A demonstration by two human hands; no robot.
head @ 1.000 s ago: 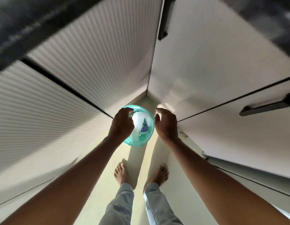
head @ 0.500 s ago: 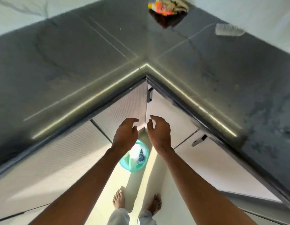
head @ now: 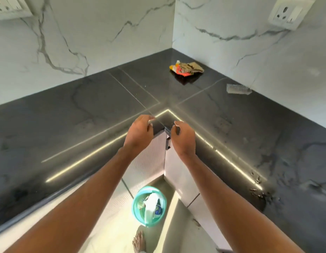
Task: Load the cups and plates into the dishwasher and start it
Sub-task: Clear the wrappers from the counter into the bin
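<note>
Since no cup, plate or dishwasher shows anywhere in this view, the loading step looks not yet begun; I judge this to be the stretch before it, with the person standing up from the floor.

Both hands hang in the air just in front of the table's point(head: 67, 125) inner corner. The left hand point(head: 140, 132) and right hand point(head: 183, 138) are close together but not touching, fingers loosely curled, and neither holds anything. Below the table's edge a teal basin point(head: 134, 207) sits on the floor, just in front of the white cabinet doors point(head: 149, 161). It holds a white bottle point(head: 154, 207) with a blue label. A bare foot point(head: 139, 241) stands just beside it. Far back on the table lies a crumpled orange and tan bundle point(head: 186, 68).

The next move probably calls for turning away from this corner to find the dishes and the machine, since nothing here serves the task.

A second ago both hands gripped the basin's rim low by the cabinet doors. Half a second ago they had let go and were rising. Now they are level with the table's edge, the basin stays on the floor, and the view has lifted to take in the marble wall and a socket point(head: 286, 11).
</note>
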